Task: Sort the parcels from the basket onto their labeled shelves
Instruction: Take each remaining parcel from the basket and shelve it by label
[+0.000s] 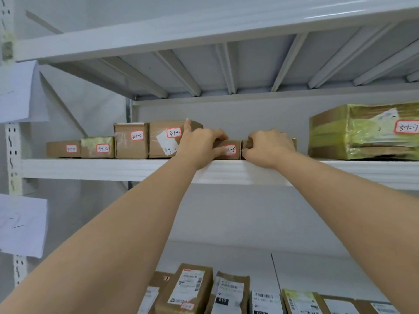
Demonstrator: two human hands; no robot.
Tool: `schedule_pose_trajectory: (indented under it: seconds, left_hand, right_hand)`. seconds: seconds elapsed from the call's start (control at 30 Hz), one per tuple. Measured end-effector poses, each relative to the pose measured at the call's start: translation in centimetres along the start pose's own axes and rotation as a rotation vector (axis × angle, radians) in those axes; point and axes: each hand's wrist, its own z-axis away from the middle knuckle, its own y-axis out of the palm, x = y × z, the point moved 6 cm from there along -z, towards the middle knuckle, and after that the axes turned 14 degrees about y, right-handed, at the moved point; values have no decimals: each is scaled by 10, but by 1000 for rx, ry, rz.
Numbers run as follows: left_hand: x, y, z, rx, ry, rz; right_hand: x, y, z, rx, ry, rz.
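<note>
Your two hands grip two small parcels at the shelf's (127, 168) front edge: left hand (199, 143) fingers around the 3-1-5 box (230, 150), right hand (267, 146) around its neighbour (247, 145); five other labelled parcels flank them.

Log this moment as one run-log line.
stage: shelving | left hand: holds 3-1-5 parcel | right hand: holds neighbouring parcel | shelf: parcels in row

On the shelf (113, 168), boxes stand packed side by side at the left, closing that stretch. A bare gap lies between the small box under the right hand (268, 145) and the yellow-taped parcel (362, 132) at far right. Headroom above is open.
</note>
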Motion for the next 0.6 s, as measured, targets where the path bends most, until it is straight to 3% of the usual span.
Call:
schedule_pose_trajectory:
  seconds: [0.17, 0.37, 0.6]
  left_hand:
    - [5, 6, 1, -55, 1, 98]
    - [-11, -1, 0, -220, 88, -44]
    - [-135, 7, -55, -249, 318, 208]
  right_hand:
    - [-3, 3, -3, -37, 13, -31]
    - [-10, -15, 12, -301, -45, -186]
    - [-105, -54, 32, -586, 103, -182]
